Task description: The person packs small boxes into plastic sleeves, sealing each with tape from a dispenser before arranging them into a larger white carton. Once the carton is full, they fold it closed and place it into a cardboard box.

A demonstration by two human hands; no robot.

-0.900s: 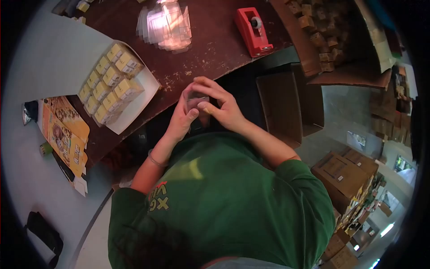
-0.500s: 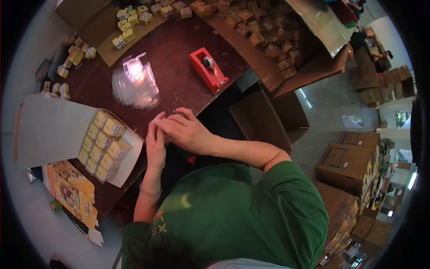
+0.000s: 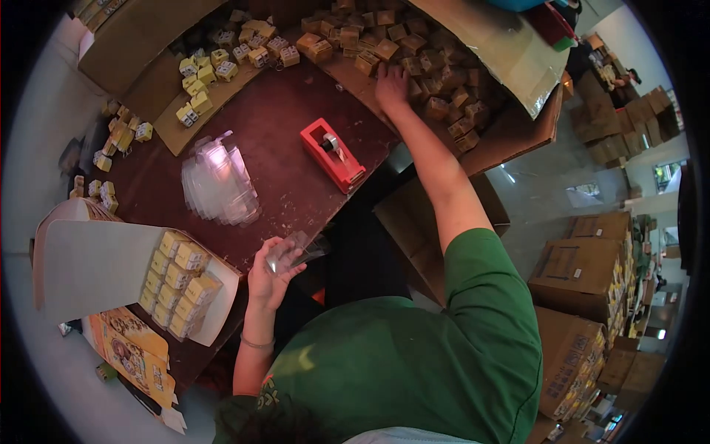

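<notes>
Near the table's front edge my left hand (image 3: 270, 277) is closed around a clear plastic box (image 3: 290, 254), which looks see-through and hollow. My right hand (image 3: 392, 89) is stretched far forward over the rim of a large carton, its fingers apart and touching the small brown-yellow boxes (image 3: 384, 49) heaped there. Whether it grips one of them I cannot make out. Between my arms stands a red tape dispenser (image 3: 333, 157). A pile of flat clear plastic sleeves (image 3: 220, 185) lies to its left.
A white open box (image 3: 103, 259) with rows of small yellow boxes (image 3: 176, 277) stands at the left. More small boxes (image 3: 203, 81) lie on a cardboard flap at the back. An open carton (image 3: 414, 229) is below the table's right edge; large cartons (image 3: 577, 270) are stacked at the right.
My hands have separated. The right one has moved forward to the heap of small boxes; the left stays near the table edge, now visibly holding a clear plastic box. The view has shifted slightly.
</notes>
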